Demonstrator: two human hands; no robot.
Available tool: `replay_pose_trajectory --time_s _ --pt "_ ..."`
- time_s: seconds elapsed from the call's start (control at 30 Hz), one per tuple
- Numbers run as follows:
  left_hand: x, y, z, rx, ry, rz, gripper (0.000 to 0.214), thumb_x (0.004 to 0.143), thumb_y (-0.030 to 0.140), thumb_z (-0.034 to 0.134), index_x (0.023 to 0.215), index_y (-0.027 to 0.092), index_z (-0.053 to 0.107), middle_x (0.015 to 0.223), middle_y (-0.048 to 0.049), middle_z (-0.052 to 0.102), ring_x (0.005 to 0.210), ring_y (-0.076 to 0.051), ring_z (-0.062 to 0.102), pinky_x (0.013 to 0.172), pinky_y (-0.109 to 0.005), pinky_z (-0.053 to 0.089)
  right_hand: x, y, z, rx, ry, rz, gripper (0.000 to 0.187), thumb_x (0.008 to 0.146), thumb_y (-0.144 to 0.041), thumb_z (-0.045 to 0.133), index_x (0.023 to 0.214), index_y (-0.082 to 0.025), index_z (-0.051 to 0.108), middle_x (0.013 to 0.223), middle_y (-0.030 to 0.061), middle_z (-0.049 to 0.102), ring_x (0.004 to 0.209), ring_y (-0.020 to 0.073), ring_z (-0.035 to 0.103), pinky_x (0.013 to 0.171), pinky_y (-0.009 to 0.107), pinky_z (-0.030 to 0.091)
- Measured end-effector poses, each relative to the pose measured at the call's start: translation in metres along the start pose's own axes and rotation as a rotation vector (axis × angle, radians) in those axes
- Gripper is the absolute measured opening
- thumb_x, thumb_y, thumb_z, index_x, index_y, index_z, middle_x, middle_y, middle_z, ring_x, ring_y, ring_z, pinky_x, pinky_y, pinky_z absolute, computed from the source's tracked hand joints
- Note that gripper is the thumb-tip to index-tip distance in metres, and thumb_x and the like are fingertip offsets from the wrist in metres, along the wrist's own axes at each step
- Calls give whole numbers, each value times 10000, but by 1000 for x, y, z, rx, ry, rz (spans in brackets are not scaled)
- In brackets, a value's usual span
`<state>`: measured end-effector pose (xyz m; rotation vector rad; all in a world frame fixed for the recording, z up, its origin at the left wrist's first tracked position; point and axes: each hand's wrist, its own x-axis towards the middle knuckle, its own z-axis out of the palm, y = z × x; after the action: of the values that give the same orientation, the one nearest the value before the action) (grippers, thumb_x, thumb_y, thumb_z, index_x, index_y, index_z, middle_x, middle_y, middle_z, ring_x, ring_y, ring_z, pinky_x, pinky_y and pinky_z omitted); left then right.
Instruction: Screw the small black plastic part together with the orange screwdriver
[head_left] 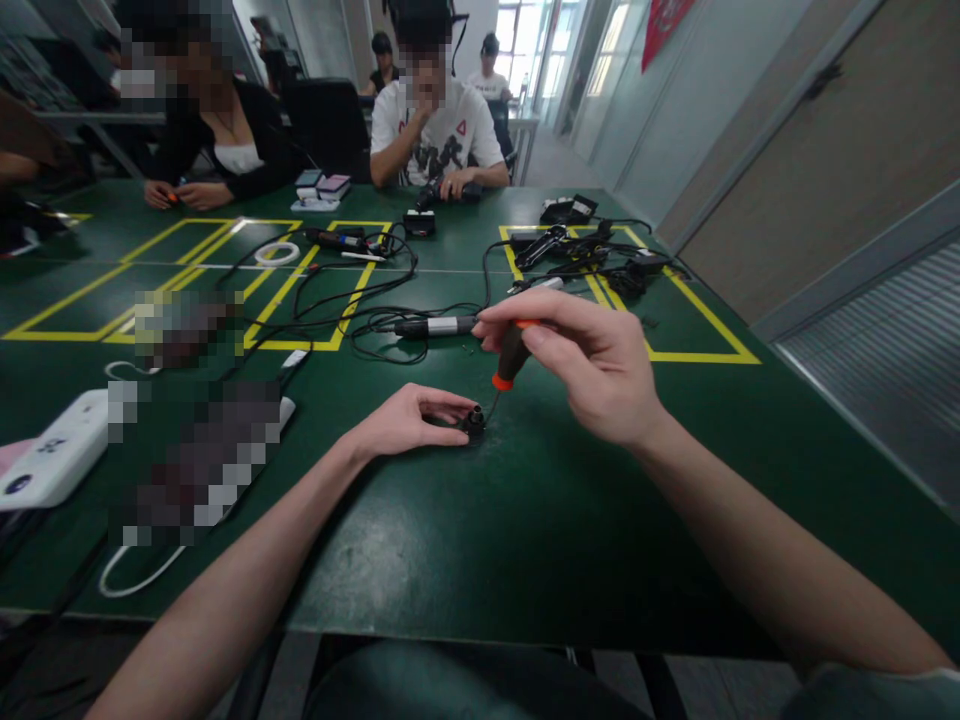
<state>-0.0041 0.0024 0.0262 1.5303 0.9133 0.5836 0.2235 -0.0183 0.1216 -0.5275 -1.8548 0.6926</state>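
Note:
My right hand [592, 360] grips a screwdriver [513, 358] by its black and orange handle, with the shaft slanting down to the left. Its tip is down beside a small black part [474, 420]; whether it touches cannot be made out. That part rests on the green table [540, 540], held between the thumb and fingers of my left hand [409, 422]. Just beyond my hands lies a black and silver pen-shaped tool [436, 327] with a cable.
Black cables and tools [577, 245] lie inside yellow tape outlines at the far right. A white power strip [56, 450] and a blurred dark object [217, 450] are on the left. A tape ring [277, 254] lies farther back. Two people sit across the table.

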Motion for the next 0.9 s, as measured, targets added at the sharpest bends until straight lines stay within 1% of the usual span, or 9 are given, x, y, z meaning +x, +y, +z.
replay_pose_trajectory --time_s 0.13,0.27,0.37,0.53,0.6,0.7,0.73,0.8,0.9 --pt "2 -2 3 -26 38 12 456 629 331 964 1008 132 808 943 -82 831 879 -203 774 922 -343 609 2 1 1 -112 67 -76 153 947 -244 719 1057 -254 826 1009 59 724 936 201 677 766 342 620" --pt "2 -4 2 -41 27 -2 424 617 371 976 918 133 796 925 -80 824 835 -194 766 871 -330 610 2 -1 2 -70 56 -58 216 969 -203 673 1135 -237 806 988 48 747 923 191 698 778 334 625" --pt "1 -4 0 -27 25 -11 417 634 376 964 940 138 810 927 -77 824 832 -192 760 865 -327 607 0 -1 2 -7 20 -1 238 1022 -244 601 1176 -207 779 1062 63 776 934 190 728 786 330 636" --pt "0 0 -2 37 -10 25 367 704 347 912 999 142 835 1022 -86 825 898 -200 756 866 -306 598 0 0 0 8 -6 19 250 1057 -281 547 1118 -190 773 1055 79 765 948 204 729 789 345 630" --pt "0 1 -2 52 -23 35 390 713 348 906 1038 143 836 1068 -93 822 930 -208 755 895 -316 596 1 1 1 -8 12 -16 220 1038 -261 577 1083 -200 783 1081 82 750 979 209 712 802 352 620" --pt "1 1 -1 37 -13 10 549 681 337 929 1182 152 802 1083 -93 822 961 -208 752 968 -348 582 2 2 2 -71 68 -68 133 964 -234 690 1027 -232 807 1082 68 710 1026 215 676 813 354 608" --pt "1 1 0 25 2 8 580 661 332 940 1193 150 795 1070 -90 823 953 -204 749 976 -352 578 2 2 2 -91 86 -74 122 942 -229 718 1018 -243 813 1057 60 698 1021 214 668 806 352 606" --pt "1 0 3 8 33 22 546 630 328 954 1119 138 804 1017 -82 823 913 -193 741 952 -342 580 2 3 3 -93 97 -66 138 936 -229 725 1038 -253 815 1018 50 691 975 205 665 780 345 610" --pt "1 -1 9 45 73 68 442 617 324 958 984 136 798 950 -61 810 844 -172 716 875 -311 579 1 2 3 -28 54 -19 197 997 -253 646 1133 -230 787 1053 60 727 940 195 685 765 332 621"
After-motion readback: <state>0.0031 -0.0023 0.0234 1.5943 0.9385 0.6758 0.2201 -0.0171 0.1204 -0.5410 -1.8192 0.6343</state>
